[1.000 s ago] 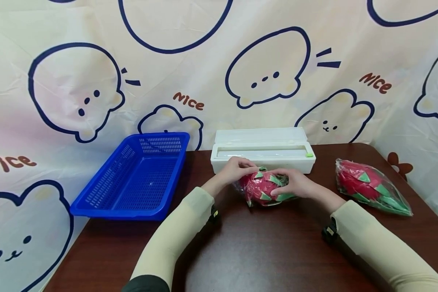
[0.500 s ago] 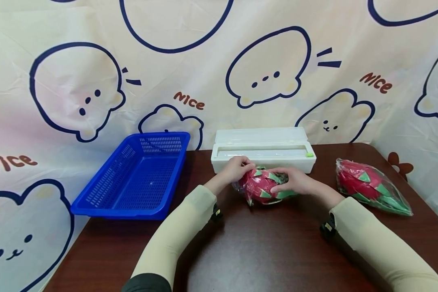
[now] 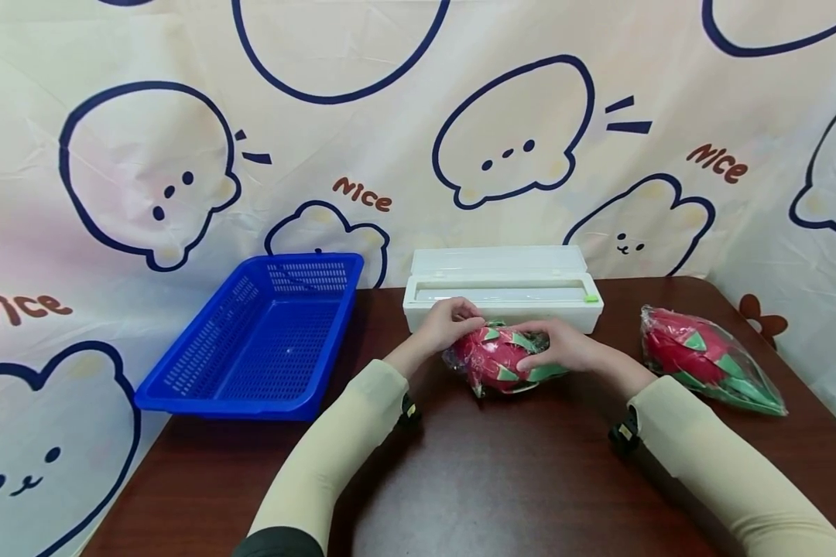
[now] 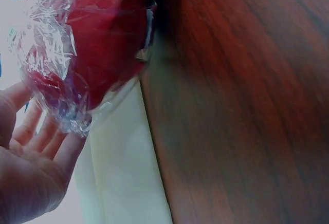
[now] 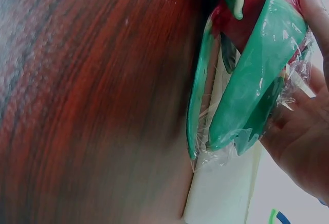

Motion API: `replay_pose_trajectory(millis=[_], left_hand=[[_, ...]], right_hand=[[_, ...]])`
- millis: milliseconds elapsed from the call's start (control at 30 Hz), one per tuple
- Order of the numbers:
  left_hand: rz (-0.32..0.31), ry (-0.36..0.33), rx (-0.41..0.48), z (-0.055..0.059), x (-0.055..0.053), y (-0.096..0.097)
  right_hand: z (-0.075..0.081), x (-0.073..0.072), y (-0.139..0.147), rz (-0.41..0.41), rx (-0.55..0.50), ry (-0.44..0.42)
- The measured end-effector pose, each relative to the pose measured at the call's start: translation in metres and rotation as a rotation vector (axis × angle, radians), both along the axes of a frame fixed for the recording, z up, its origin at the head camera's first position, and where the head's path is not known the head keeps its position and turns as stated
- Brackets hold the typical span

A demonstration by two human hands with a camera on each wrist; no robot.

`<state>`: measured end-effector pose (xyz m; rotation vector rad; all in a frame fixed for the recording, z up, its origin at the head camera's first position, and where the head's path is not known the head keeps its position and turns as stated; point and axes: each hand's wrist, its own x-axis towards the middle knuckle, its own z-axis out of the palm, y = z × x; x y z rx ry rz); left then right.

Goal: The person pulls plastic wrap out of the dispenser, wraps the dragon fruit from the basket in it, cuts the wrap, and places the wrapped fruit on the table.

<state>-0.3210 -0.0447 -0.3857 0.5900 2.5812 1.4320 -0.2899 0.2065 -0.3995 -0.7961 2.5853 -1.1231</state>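
A red dragon fruit with green scales, covered in clear cling film, lies on the table before the white box. At its left end my left hand pinches the film, with the thumb on one side and the fingers on the other in the left wrist view. My right hand holds the fruit's right end, thumb on the near side and fingers behind. Crumpled film bunches around the green leaf tips in the right wrist view. The fingertips behind the fruit are partly hidden.
Behind the fruit stands a white cling film dispenser, lid raised. A blue perforated basket sits at the left. Another film-wrapped dragon fruit lies at the right on the brown table. A printed cloth hangs behind.
My left hand's fingers shift slightly at the fruit's left end. The right hand keeps its hold, and the fruit stays almost where it was.
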Motion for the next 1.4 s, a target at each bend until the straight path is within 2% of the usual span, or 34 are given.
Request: replay_pose_trajectory(millis=[100,167,267,333,400,467,600,700,800,867,967,1200,1400], left_hand=[[0.002,0.039,0.051,0.001,0.004,-0.005],[-0.043,0.061,0.064,0.003,0.009,-0.009],[-0.197,0.105,0.022,0.003,0.018,-0.014],[-0.303,0.143,-0.038,0.000,0.022,-0.016],[-0.375,0.196,-0.098,-0.004,0.023,-0.017],[-0.407,0.237,-0.141,-0.008,0.024,-0.016],[-0.405,0.303,-0.183,-0.013,0.021,-0.016],[-0.389,0.309,-0.197,-0.015,0.020,-0.015],[-0.366,0.272,-0.208,-0.015,0.019,-0.015],[-0.356,0.251,-0.210,-0.015,0.019,-0.016],[-0.342,0.236,-0.214,-0.014,0.019,-0.015],[-0.329,0.205,-0.189,-0.012,0.016,-0.014],[-0.320,0.168,-0.185,-0.011,0.013,-0.013]], right_hand=[[0.001,0.000,0.000,-0.001,0.000,-0.008],[0.001,-0.001,0.000,0.000,0.005,-0.007],[0.003,-0.002,0.000,0.006,0.012,0.001],[0.004,-0.003,-0.001,0.009,0.017,0.005],[0.004,-0.004,-0.003,0.008,0.031,0.010],[0.005,-0.006,-0.005,0.002,0.047,0.012],[0.006,-0.008,-0.007,0.013,0.060,0.015],[0.009,-0.007,-0.003,0.017,0.020,0.003],[0.011,-0.003,0.011,-0.045,-0.030,-0.008],[0.012,0.000,0.022,-0.120,-0.050,-0.004],[0.012,0.006,0.035,-0.170,-0.052,0.038],[-0.005,0.019,0.038,-0.090,0.016,0.096],[-0.016,0.016,0.032,-0.059,0.074,0.155]])
